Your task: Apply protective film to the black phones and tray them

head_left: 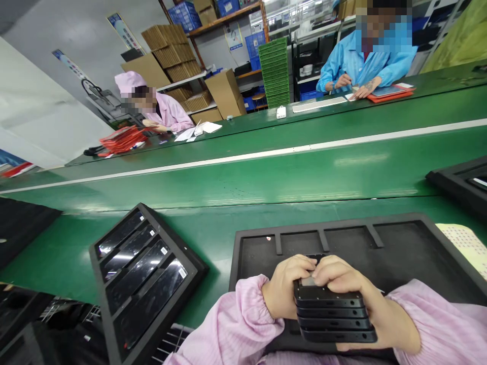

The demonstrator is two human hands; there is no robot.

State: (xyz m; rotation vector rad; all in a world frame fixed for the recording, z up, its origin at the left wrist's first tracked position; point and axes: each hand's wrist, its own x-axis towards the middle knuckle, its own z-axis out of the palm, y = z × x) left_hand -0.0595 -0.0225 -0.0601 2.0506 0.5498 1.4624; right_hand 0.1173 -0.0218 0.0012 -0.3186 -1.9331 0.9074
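A stack of several black phones (333, 314) sits between my hands, low in the view above a black foam tray (399, 248). My left hand (283, 291) grips the stack's left side, its fingers curled over the top phone. My right hand (365, 304) cups the stack from the right and below, with its fingertips pressed on the top phone beside the left fingers. Both sleeves are pink.
A second black tray (110, 304) with several glossy phones in slots lies at the left. Another black tray (456, 185) is at the right edge. The green conveyor belt (247, 177) runs across. Two people work on the far side, with red trays (124, 139) and cardboard boxes (226, 91).
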